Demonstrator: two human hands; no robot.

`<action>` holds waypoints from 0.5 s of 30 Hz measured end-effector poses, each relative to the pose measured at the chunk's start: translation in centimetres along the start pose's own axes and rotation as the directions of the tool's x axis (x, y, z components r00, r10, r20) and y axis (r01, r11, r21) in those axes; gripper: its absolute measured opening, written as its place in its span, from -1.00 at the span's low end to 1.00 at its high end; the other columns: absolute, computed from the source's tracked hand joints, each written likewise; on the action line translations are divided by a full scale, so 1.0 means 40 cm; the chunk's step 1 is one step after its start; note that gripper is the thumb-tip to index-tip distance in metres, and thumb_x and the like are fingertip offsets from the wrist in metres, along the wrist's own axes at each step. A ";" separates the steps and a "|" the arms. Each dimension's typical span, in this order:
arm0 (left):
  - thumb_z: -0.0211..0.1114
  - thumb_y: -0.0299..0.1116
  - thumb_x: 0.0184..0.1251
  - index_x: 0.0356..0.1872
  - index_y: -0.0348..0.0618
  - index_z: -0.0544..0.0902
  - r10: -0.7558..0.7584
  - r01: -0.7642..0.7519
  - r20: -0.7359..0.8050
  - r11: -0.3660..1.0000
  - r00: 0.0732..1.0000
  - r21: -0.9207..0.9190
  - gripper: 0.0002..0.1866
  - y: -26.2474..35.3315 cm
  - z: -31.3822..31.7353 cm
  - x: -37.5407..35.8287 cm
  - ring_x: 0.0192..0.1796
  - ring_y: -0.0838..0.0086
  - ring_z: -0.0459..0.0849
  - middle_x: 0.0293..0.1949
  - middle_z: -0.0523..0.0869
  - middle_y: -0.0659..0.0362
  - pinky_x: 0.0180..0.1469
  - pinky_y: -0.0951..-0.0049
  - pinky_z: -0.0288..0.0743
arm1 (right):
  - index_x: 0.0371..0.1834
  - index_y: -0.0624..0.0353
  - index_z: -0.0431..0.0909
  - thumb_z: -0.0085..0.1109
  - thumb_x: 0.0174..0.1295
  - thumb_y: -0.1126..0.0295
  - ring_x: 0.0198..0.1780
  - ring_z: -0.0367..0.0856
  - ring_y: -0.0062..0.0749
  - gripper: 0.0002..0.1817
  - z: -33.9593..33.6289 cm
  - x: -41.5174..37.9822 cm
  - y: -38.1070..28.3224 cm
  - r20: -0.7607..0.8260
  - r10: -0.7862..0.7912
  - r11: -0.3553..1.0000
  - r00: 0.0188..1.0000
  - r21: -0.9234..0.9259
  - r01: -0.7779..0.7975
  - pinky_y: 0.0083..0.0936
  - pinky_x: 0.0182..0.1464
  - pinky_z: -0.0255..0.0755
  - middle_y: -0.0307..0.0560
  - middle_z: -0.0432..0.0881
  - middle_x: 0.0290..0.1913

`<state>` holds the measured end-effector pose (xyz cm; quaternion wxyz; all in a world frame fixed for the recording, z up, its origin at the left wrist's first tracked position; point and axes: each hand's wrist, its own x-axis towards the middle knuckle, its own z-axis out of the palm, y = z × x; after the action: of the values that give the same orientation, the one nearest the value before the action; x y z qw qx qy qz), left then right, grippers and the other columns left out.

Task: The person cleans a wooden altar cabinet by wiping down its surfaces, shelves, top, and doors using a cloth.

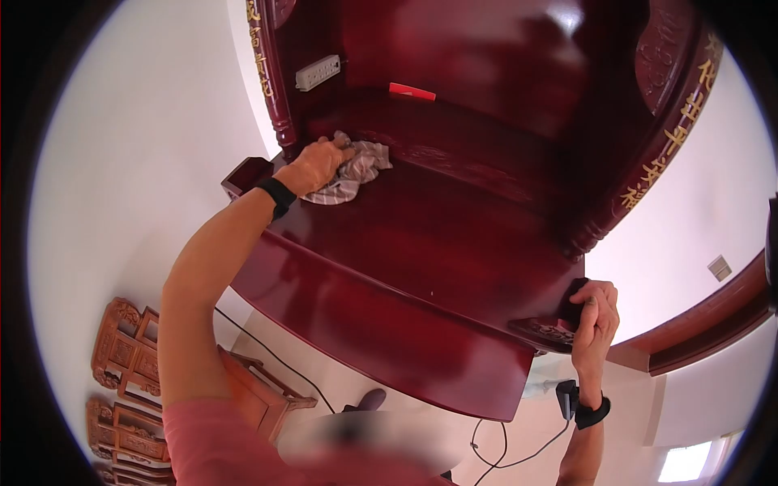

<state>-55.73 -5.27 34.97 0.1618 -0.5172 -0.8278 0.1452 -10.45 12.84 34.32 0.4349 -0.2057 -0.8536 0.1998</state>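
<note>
My left hand (314, 166) presses a crumpled striped cloth (362, 164) onto the left part of a glossy dark red wooden cabinet shelf (421, 235). Its fingers are curled around the cloth. On the other side, my right hand (596, 312) grips the carved right front corner (547, 330) of the shelf, fingers bent over the edge. Black bands circle both wrists. Below the shelf, a curved red front panel (389, 324) juts toward me.
A white power strip (318, 73) is mounted on the cabinet's inner left side. A red paper slip (412, 91) lies at the back. Carved wooden chairs (130, 348) stand lower left. A black cable (284, 360) hangs below; a black plug adapter (567, 397) is near my right wrist.
</note>
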 end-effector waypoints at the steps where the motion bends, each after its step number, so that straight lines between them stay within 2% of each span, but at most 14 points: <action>1: 0.13 -0.57 0.16 0.22 0.01 0.44 -0.008 0.008 0.002 1.000 1.000 -0.002 -0.46 -0.017 0.011 0.004 0.01 0.16 0.59 0.10 0.51 0.06 0.02 0.28 0.56 | -0.49 0.28 0.46 -0.18 0.30 0.42 -0.27 0.37 -0.32 -0.73 0.003 0.001 0.002 0.005 -0.006 1.000 1.000 0.003 0.006 -0.46 -0.25 0.27 -0.07 0.47 -0.34; 3: 0.16 -0.56 0.16 0.24 -0.02 0.41 -0.179 0.164 0.064 0.968 0.982 0.193 -0.45 -0.038 0.027 0.012 0.01 0.18 0.62 0.11 0.52 0.06 0.06 0.32 0.55 | -0.49 0.29 0.45 -0.19 0.29 0.43 -0.27 0.37 -0.32 -0.74 0.004 -0.001 0.007 -0.007 -0.019 1.000 1.000 -0.012 0.019 -0.46 -0.25 0.27 -0.06 0.46 -0.34; 4: 0.17 -0.52 0.19 0.16 -0.12 0.49 -0.215 0.204 0.033 0.958 0.976 0.201 -0.55 -0.044 0.032 0.013 0.02 0.15 0.63 0.07 0.55 0.03 0.02 0.29 0.58 | -0.49 0.30 0.45 -0.20 0.29 0.43 -0.26 0.37 -0.32 -0.73 0.005 -0.001 0.007 -0.004 -0.007 1.000 1.000 -0.020 0.007 -0.46 -0.24 0.27 -0.06 0.46 -0.34; 5: 0.17 -0.52 0.19 0.16 -0.12 0.49 -0.216 0.205 0.036 0.958 0.976 0.200 -0.55 -0.047 0.037 0.027 0.02 0.15 0.63 0.07 0.55 0.03 0.02 0.29 0.58 | -0.49 0.30 0.45 -0.20 0.29 0.43 -0.26 0.37 -0.32 -0.73 0.005 0.001 0.006 -0.001 -0.007 1.000 1.000 -0.020 0.007 -0.46 -0.24 0.27 -0.06 0.46 -0.34; 7: 0.32 -0.37 0.11 0.05 -0.16 0.58 -0.464 0.442 0.165 0.884 0.871 0.154 -0.58 -0.047 0.064 0.071 0.02 0.10 0.61 0.01 0.59 0.03 -0.17 0.15 0.60 | -0.49 0.29 0.45 -0.20 0.29 0.43 -0.26 0.37 -0.32 -0.74 0.004 0.001 0.001 0.007 0.013 1.000 1.000 -0.027 -0.013 -0.46 -0.25 0.26 -0.05 0.46 -0.35; 8: 0.30 -0.31 0.14 0.00 -0.16 0.62 -0.488 0.457 0.166 0.869 0.857 0.191 -0.63 -0.044 0.081 0.089 0.03 0.07 0.61 0.02 0.60 0.05 -0.26 0.05 0.60 | -0.49 0.29 0.45 -0.20 0.29 0.43 -0.26 0.37 -0.32 -0.74 0.006 -0.001 0.001 0.011 0.018 0.999 1.000 -0.027 -0.018 -0.46 -0.25 0.26 -0.05 0.46 -0.35; 11: 0.27 -0.29 0.18 -0.01 -0.13 0.63 -0.451 0.435 0.162 0.891 0.878 0.128 -0.65 -0.022 0.055 0.077 0.09 0.10 0.59 0.08 0.57 0.02 -0.22 0.14 0.62 | -0.49 0.28 0.44 -0.19 0.27 0.44 -0.28 0.36 -0.31 -0.75 0.009 0.005 0.004 -0.021 0.004 1.000 1.000 -0.003 -0.004 -0.46 -0.26 0.25 -0.06 0.46 -0.35; 12: 0.24 -0.30 0.21 -0.02 -0.12 0.63 -0.296 0.293 0.023 0.953 0.955 0.082 -0.69 -0.026 0.051 0.044 0.06 0.15 0.64 0.04 0.61 -0.04 -0.17 0.20 0.63 | -0.49 0.27 0.44 -0.19 0.27 0.45 -0.29 0.36 -0.30 -0.76 0.005 -0.003 0.004 -0.028 0.006 1.000 1.000 0.010 -0.006 -0.45 -0.26 0.25 -0.06 0.45 -0.36; 13: 0.24 -0.30 0.21 -0.02 -0.12 0.63 -0.282 0.278 0.036 0.957 0.959 0.083 -0.69 -0.008 0.022 0.029 0.06 0.15 0.64 0.04 0.61 -0.04 -0.17 0.20 0.63 | -0.49 0.27 0.44 -0.19 0.26 0.46 -0.30 0.35 -0.30 -0.77 0.005 -0.001 0.004 -0.027 0.003 1.000 1.000 0.021 -0.003 -0.45 -0.26 0.24 -0.07 0.45 -0.36; 15: 0.21 -0.49 0.16 -0.01 -0.18 0.56 -0.304 0.318 0.128 0.942 0.944 -0.107 -0.68 0.028 -0.035 -0.005 -0.09 0.10 0.68 -0.13 0.66 -0.08 -0.10 0.23 0.62 | -0.50 0.27 0.44 -0.17 0.23 0.49 -0.31 0.33 -0.30 -0.80 0.008 -0.002 0.010 -0.040 -0.011 1.000 0.999 0.029 0.012 -0.45 -0.25 0.23 -0.09 0.44 -0.39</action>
<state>-54.17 -4.88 35.75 0.1039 -0.3803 -0.9143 0.0931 -10.59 13.09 33.89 0.4559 -0.1983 -0.8429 0.2058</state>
